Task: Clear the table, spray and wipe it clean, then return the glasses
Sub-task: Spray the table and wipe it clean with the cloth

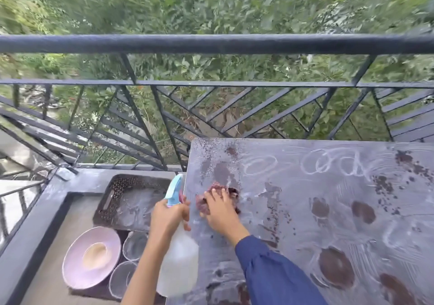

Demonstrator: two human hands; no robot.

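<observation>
One cloth (201, 205), pressed under right fingers (217, 196)

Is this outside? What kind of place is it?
Yes, most likely a raised balcony. A dark metal railing runs along the edge, leafy bushes lie beyond and below it, and the table stands beside it.

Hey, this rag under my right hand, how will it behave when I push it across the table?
The rag looks bunched and soft under the right hand, so it will likely fold and drag, not slide stiffly. The table is streaked wet, so it probably glides easily and gets heavier.
</observation>
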